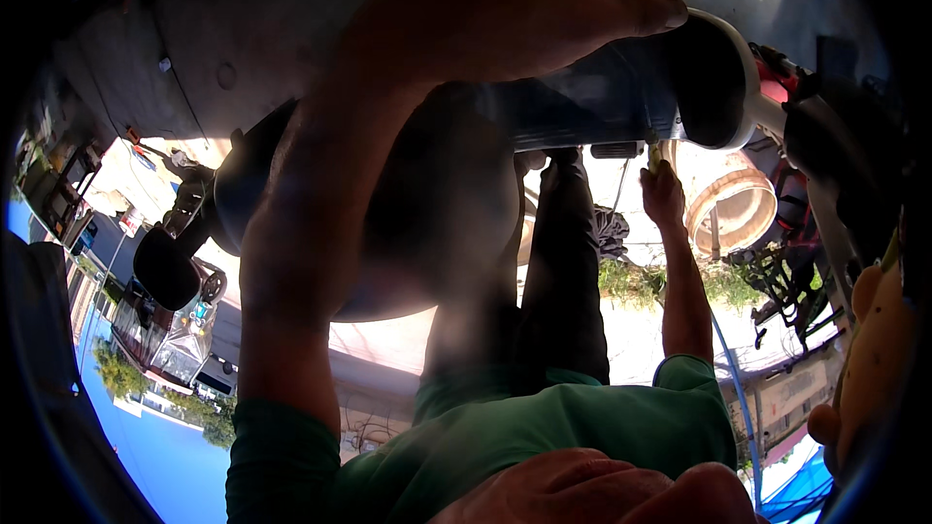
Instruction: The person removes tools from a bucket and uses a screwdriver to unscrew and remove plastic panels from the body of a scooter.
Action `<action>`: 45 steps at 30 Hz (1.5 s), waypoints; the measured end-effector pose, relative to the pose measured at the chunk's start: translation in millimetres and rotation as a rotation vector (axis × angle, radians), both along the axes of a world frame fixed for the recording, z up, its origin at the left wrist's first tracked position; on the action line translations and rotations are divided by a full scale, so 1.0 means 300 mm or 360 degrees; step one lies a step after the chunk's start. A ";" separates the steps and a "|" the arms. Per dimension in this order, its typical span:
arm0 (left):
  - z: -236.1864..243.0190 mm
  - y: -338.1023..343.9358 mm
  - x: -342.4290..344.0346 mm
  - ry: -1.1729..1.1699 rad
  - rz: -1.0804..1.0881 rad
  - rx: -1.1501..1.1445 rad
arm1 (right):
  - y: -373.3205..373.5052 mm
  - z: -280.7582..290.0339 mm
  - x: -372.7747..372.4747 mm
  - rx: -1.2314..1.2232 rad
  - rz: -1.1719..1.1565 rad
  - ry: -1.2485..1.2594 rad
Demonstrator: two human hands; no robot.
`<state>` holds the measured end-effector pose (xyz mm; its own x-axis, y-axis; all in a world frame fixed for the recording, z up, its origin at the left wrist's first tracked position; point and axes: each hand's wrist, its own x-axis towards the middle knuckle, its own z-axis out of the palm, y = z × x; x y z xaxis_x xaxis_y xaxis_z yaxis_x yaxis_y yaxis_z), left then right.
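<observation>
Closed around a slim yellowish tool (654, 152) near a dark panel's (582, 107) lower edge, the right hand (663, 194) has room around its forearm, while the left hand's (524, 24) grip cannot be told.

Pale bucket (712, 173), green grass (633, 284) (sunlit)

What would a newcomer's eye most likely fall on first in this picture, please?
Probably the person's large bare left hand, reaching over the dark blue, pale-rimmed cylindrical object at upper right. Just below that cylinder, the right hand holds a slim yellowish item, too small to identify. The sunlit, cream-coloured round tub also stands out, right of that hand.
</observation>
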<state>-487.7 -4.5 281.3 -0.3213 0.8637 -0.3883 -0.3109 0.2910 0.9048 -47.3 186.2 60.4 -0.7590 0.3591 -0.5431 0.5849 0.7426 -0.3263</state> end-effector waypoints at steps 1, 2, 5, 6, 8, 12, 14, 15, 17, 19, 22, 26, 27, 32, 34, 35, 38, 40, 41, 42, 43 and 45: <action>-0.016 0.000 -0.012 -0.0304 -0.0004 -0.0005 | -0.011 -0.048 0.027 0.0090 -0.0123 0.0095; 0.014 0.002 -0.070 -0.0702 -0.0130 -0.0065 | -0.011 -0.086 0.049 -0.0010 -0.0512 0.0168; 0.009 0.003 -0.018 -0.0477 -0.0106 -0.0214 | -0.015 -0.138 0.118 0.0232 -0.0564 0.0291; -0.001 0.007 0.002 -0.0253 -0.0066 -0.0190 | -0.016 -0.149 0.131 0.0285 -0.0436 0.0174; -0.032 0.004 0.044 0.0073 -0.0007 -0.0135 | -0.013 -0.158 0.154 0.0137 -0.0271 -0.0230; -0.079 -0.011 0.076 -0.0107 0.0175 -0.0138 | -0.002 -0.163 0.186 0.0288 -0.0353 0.0015; -0.084 -0.014 0.069 -0.0118 0.0150 -0.0104 | 0.008 -0.158 0.202 0.0197 -0.0346 -0.0265; -0.083 -0.013 0.065 -0.0062 0.0129 -0.0080 | 0.012 -0.152 0.212 0.0187 -0.0287 -0.0370; -0.076 -0.013 0.062 0.0044 0.0101 -0.0041 | 0.014 -0.146 0.229 0.0106 -0.0255 0.0040; -0.073 -0.012 0.065 0.0016 0.0119 -0.0023 | 0.007 -0.122 0.257 0.0204 0.0047 0.0277; -0.073 -0.010 0.066 0.0085 0.0118 -0.0034 | -0.019 -0.060 0.290 0.0243 0.0332 0.0252; -0.082 -0.021 0.061 0.0184 0.0070 -0.0059 | -0.056 0.055 0.322 -0.0238 -0.0923 -0.0170; -0.080 -0.021 0.060 0.0186 0.0096 -0.0060 | -0.054 0.071 0.321 -0.0218 -0.0900 -0.0137; -0.070 -0.008 0.052 0.0208 0.0026 -0.0118 | -0.027 0.100 0.298 -0.0312 -0.0963 -0.0011; -0.071 0.002 0.054 0.0262 -0.0014 0.0051 | -0.035 0.110 0.247 -0.0409 -0.0637 0.0262; -0.073 0.004 0.059 0.0406 0.0026 0.0047 | -0.047 0.118 0.199 -0.0467 -0.0434 0.0369; -0.062 -0.001 0.084 0.0948 -0.0012 -0.0275 | -0.124 0.192 -0.031 -0.0761 -0.0388 0.0104; -0.065 -0.008 0.088 0.0969 -0.0166 -0.0501 | -0.194 0.208 -0.276 -0.0854 -0.0426 0.0160; -0.067 -0.010 0.085 0.0886 -0.0208 -0.0405 | -0.210 0.224 -0.402 -0.0959 -0.0433 0.0185; -0.071 -0.011 0.078 0.0898 -0.0195 -0.0522 | -0.220 0.226 -0.523 -0.0946 -0.0300 0.0079; -0.067 -0.012 0.072 0.0897 -0.0173 -0.0510 | -0.249 0.201 -0.641 -0.0873 -0.0047 0.0240; -0.060 -0.009 0.068 0.0853 -0.0141 -0.0515 | -0.281 0.131 -0.817 -0.0802 0.0395 0.0354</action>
